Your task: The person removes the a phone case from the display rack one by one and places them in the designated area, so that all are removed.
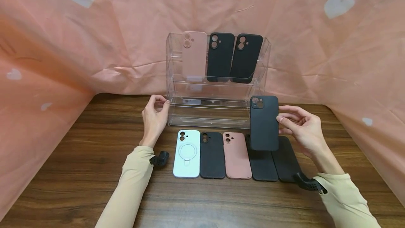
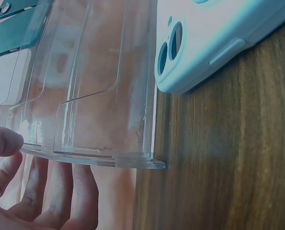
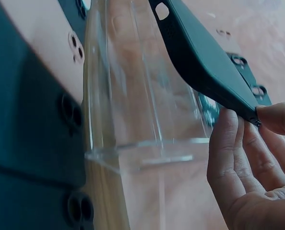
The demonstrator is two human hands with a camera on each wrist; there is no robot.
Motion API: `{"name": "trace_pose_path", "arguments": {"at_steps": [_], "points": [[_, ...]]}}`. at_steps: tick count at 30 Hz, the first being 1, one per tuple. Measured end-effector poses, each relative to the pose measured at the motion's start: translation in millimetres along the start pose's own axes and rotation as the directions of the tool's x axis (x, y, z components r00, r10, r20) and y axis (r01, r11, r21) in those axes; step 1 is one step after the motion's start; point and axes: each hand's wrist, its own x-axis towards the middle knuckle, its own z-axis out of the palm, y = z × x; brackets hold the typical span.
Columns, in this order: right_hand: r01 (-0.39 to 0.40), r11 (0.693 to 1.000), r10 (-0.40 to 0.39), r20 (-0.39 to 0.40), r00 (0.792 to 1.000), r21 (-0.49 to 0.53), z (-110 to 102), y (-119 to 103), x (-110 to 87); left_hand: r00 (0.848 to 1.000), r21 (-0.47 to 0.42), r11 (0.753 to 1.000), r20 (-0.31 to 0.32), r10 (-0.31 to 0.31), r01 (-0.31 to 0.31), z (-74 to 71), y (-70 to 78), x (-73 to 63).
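Observation:
A black phone case (image 1: 264,124) is upright in my right hand (image 1: 302,126), pinched at its right edge between thumb and fingers. It hangs in front of the right end of a clear acrylic display rack (image 1: 209,121). My left hand (image 1: 155,117) grips the rack's left side panel, the thumb on the near side and the fingers behind it in the left wrist view. On the rack's top tier lean a pink phone case (image 1: 194,57), a black phone case (image 1: 220,55) and another black phone case (image 1: 246,57).
In front of the rack, a row lies on the wooden table (image 1: 79,171): a white case with a ring (image 1: 186,161), a black case (image 1: 212,157), a pink case (image 1: 238,157) and two partly covered black cases (image 1: 262,166). Pink curtain (image 1: 133,45) hangs behind and on both sides.

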Motion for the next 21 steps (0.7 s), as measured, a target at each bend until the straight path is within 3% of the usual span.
{"name": "trace_pose_path", "arguments": {"at_steps": [14,21], "points": [[-0.017,0.998,0.017,0.003,1.0,0.056,-63,0,-26.8,1.0,0.004,1.0,0.006,0.007,-0.007,0.9,0.0,-1.3],[-0.07,0.997,0.071,-0.069,0.995,0.011,-90,2,-38.3,1.0,-0.003,1.0,0.001,0.024,-0.024,1.0,0.4,-0.1]]}}
